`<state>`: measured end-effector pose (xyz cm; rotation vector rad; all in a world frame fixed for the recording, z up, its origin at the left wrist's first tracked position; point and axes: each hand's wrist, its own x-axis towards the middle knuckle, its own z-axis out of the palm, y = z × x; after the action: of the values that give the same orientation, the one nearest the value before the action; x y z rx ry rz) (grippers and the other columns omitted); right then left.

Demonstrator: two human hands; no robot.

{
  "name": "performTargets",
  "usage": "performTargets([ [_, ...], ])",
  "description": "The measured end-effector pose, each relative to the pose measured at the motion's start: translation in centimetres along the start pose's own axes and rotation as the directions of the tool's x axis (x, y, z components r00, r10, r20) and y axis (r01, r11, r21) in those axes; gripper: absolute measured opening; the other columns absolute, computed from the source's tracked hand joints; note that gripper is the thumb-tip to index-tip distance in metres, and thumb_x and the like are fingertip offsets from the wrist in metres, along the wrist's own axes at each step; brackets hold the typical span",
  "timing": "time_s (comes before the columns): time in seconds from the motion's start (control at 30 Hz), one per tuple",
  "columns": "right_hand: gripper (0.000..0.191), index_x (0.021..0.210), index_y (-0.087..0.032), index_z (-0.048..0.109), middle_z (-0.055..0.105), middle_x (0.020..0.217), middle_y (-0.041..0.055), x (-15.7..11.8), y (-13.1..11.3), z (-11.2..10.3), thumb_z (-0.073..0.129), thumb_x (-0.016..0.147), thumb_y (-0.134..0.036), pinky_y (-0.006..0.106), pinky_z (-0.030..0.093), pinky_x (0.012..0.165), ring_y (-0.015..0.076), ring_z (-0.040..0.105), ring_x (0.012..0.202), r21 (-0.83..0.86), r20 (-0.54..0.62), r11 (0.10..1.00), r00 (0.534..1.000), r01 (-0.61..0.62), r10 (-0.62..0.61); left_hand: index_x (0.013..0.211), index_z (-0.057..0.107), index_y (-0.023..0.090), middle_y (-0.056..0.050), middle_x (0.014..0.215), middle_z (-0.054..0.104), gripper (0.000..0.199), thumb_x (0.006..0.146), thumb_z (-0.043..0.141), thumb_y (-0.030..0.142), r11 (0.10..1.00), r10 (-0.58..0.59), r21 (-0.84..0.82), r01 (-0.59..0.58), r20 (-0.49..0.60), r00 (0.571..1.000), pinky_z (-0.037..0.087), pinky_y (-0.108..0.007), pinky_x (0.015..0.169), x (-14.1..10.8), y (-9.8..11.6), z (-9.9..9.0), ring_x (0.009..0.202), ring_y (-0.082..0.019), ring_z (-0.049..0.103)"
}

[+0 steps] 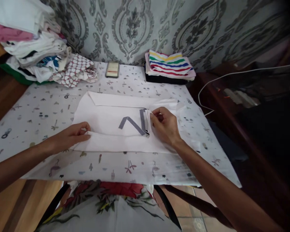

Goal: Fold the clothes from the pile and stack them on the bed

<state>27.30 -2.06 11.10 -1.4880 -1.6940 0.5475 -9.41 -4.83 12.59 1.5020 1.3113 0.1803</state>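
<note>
A white shirt (pixel 106 120) with navy-and-white striped trim lies flat before me, its long edges folded inward along the far and near sides. My left hand (pixel 74 133) pinches the folded near edge at the shirt's left end, thumb and fingers closed on the cloth. At the striped trim near the collar, my right hand (pixel 164 124) has its fingers curled and pinched on the fabric. Part of the cloth beneath the right hand is hidden.
A loose heap of clothes (pixel 38 48) rises at the back left. Folded clothes (pixel 170 66), a striped piece on top, lie at the back right. Between them is a small box-like item (pixel 112 70). A white cable (pixel 222 76) crosses dark furniture on the right.
</note>
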Motion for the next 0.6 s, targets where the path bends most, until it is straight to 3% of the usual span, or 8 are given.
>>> performTargets([
  [0.07,0.012,0.080,-0.022,0.056,0.059,0.076,0.0010,0.2,0.3,0.1,0.058,0.088,-0.030,0.029,0.045,0.061,0.0161,0.054,0.067,-0.032,-0.043,0.999,0.999,0.029,-0.031,0.092,0.046,0.025,0.005,0.064,0.050,0.030,0.089,0.049,0.054,0.991,0.057,0.124,-0.048,-0.067,0.996,0.030,-0.023,0.048,-0.3,0.2,0.3,0.053,-0.013,0.043],
  [0.17,0.005,0.083,-0.021,0.059,0.061,0.080,0.0022,0.2,0.7,0.4,0.057,0.086,-0.024,0.030,0.046,0.062,0.0161,0.055,0.068,-0.100,0.020,0.993,0.998,0.061,-0.059,0.101,0.049,0.025,0.004,0.063,0.053,0.026,0.093,0.043,0.050,0.895,0.140,0.443,-0.051,-0.170,0.975,0.036,-0.026,0.053,-1.1,0.8,0.9,0.055,-0.017,0.050],
  [0.23,0.010,0.094,-0.020,0.062,0.063,0.088,0.0039,0.0,0.7,0.4,0.056,0.086,-0.021,0.030,0.048,0.062,0.0164,0.057,0.071,-0.102,0.072,0.992,0.995,0.075,-0.068,0.109,0.053,0.023,-0.002,0.074,0.063,0.027,0.096,0.038,0.041,0.727,0.240,0.686,-0.029,-0.215,0.947,0.042,-0.031,0.056,-1.5,1.3,1.4,0.064,-0.023,0.059],
  [0.3,0.022,0.110,-0.020,0.062,0.064,0.097,0.0056,-0.6,0.5,0.1,0.055,0.089,-0.021,0.030,0.050,0.062,0.0164,0.059,0.073,-0.077,0.067,0.993,0.995,0.085,-0.080,0.116,0.056,0.019,-0.012,0.098,0.069,0.031,0.097,0.034,0.030,0.520,0.409,0.853,-0.041,-0.206,0.889,0.049,-0.039,0.067,-1.6,1.9,2.3,0.086,-0.031,0.066],
  [0.4,0.025,0.117,-0.021,0.061,0.065,0.104,0.0070,-1.9,-0.2,-0.9,0.050,0.094,-0.022,0.029,0.051,0.060,0.0165,0.062,0.077,-0.066,0.037,0.987,0.989,0.146,-0.144,0.126,0.056,0.014,-0.019,0.131,0.062,0.035,0.100,0.033,0.021,0.293,0.684,0.932,-0.214,-0.048,0.728,0.047,-0.047,0.098,-0.7,2.5,4.2,0.121,-0.033,0.058],
  [0.5,0.025,0.115,-0.021,0.062,0.066,0.106,0.0084,-2.9,0.0,-2.3,0.045,0.097,-0.022,0.028,0.052,0.060,0.0172,0.064,0.080,-0.122,0.039,0.967,0.975,0.224,-0.221,0.147,0.043,0.015,-0.014,0.151,0.051,0.048,0.103,0.040,0.035,0.145,0.791,0.871,-0.469,0.183,0.584,0.033,-0.042,0.117,0.7,2.1,6.4,0.139,-0.026,0.046],
  [0.6,0.026,0.115,-0.021,0.064,0.066,0.107,0.0090,-3.0,1.7,-4.3,0.046,0.096,-0.024,0.029,0.053,0.062,0.0177,0.064,0.081,-0.190,-0.022,0.971,0.988,0.144,-0.151,0.161,0.019,0.018,-0.011,0.158,0.044,0.078,0.099,0.044,0.058,0.110,0.790,0.817,-0.566,0.274,0.549,0.025,-0.041,0.123,1.8,0.9,7.7,0.147,-0.024,0.038],
])
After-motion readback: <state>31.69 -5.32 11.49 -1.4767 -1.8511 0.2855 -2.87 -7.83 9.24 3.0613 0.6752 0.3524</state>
